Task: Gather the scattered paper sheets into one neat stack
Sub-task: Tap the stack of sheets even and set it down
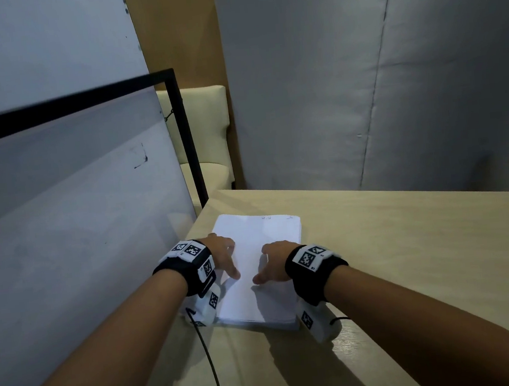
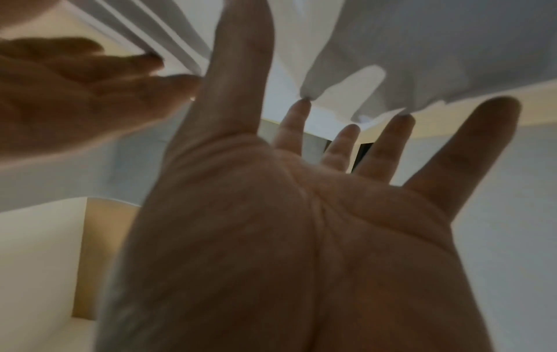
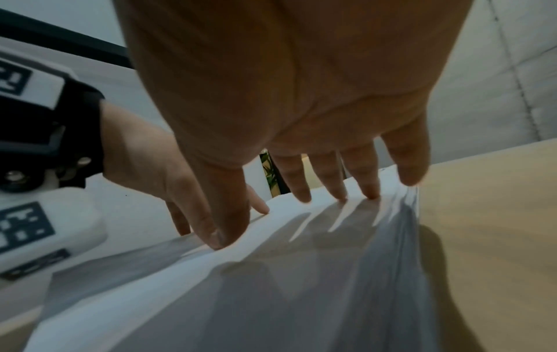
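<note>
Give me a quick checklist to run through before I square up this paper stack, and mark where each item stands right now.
1. All sheets in one pile: ok in the head view; only one stack shows on the table.
2. Left hand on the stack: ok, fingers straight with tips on the top sheet.
3. Right hand on the stack: ok, fingertips press the top sheet.
4. Edges flush: not ok, the right wrist view shows the right edge fanned out.
5. Top sheet flat: not ok, it ripples under the fingers.
6. Room to slide: ok on the right; the stack lies close to the table's left edge.
</note>
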Tool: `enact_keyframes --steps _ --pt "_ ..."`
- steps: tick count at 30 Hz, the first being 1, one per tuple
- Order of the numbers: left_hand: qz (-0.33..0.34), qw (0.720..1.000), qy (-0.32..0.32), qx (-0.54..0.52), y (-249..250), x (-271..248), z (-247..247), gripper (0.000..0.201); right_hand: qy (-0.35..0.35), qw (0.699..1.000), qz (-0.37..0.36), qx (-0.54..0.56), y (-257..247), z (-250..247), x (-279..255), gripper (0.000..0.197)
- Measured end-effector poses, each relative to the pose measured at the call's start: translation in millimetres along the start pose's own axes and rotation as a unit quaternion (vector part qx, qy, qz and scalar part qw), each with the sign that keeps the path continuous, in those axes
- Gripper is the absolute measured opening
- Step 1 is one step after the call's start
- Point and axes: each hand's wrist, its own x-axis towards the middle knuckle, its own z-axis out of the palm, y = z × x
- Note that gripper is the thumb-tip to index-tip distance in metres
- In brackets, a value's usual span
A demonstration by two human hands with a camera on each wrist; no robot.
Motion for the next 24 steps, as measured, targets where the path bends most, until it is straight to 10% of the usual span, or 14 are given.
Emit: enact_keyframes --steps 9,24 --pt "0.026 0.998 0.009 0.057 9.7 -4.5 -1.1 0.104 0.051 0.998 0.009 -0.046 -4.1 -3.0 3.1 0.099" --pt "0.028 0.983 -0.015 0.183 25.9 8.7 0.5 0.097 -0.062 0.997 -0.022 -0.049 9.9 17.5 33.2 0.129"
